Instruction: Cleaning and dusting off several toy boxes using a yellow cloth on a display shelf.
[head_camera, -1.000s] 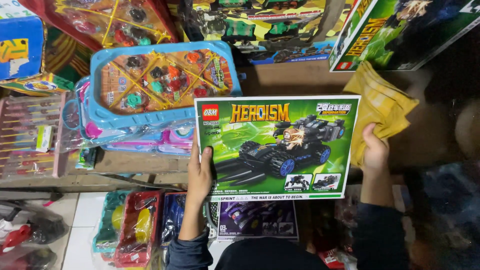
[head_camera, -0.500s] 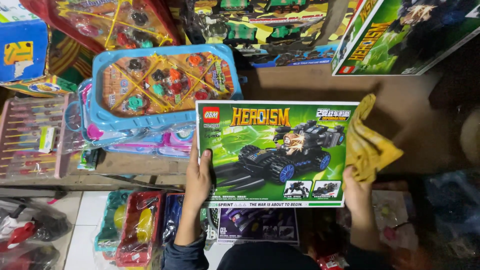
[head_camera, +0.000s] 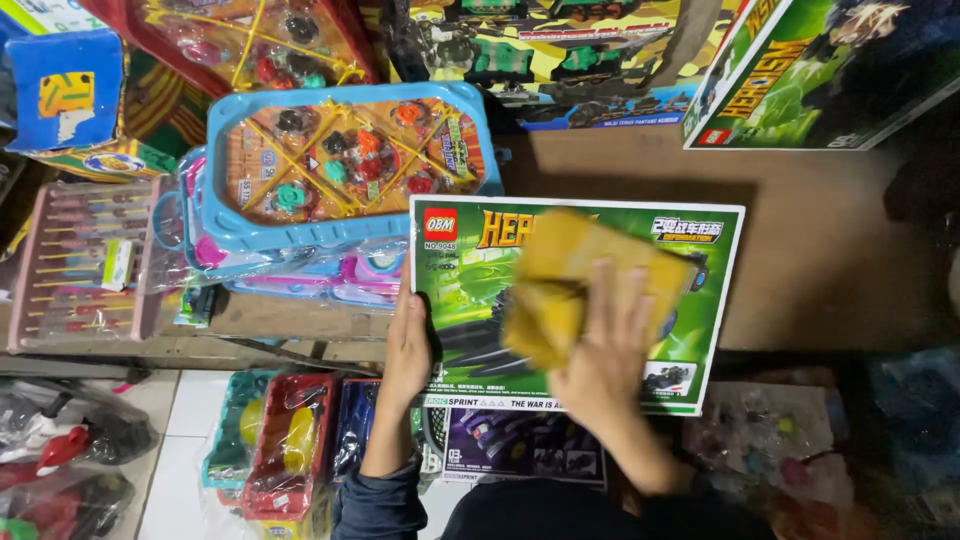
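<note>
A flat green toy box (head_camera: 700, 260) with a black car pictured on it lies in front of me, over the edge of a brown wooden shelf. My left hand (head_camera: 408, 350) grips its left edge, thumb on the front. My right hand (head_camera: 598, 345) presses a yellow cloth (head_camera: 570, 275) flat against the middle of the box's front; the cloth is blurred and hides much of the picture.
A blue plastic-wrapped toy set (head_camera: 345, 165) rests on pink sets left of the box. More toy boxes (head_camera: 800, 70) stand at the back. A pink abacus-like toy (head_camera: 90, 260) lies far left. Packaged toys (head_camera: 285, 440) fill the floor below the wooden shelf (head_camera: 830, 250).
My right hand has come off the box's right edge and brought the yellow cloth onto its front. My left hand keeps its hold on the left edge.
</note>
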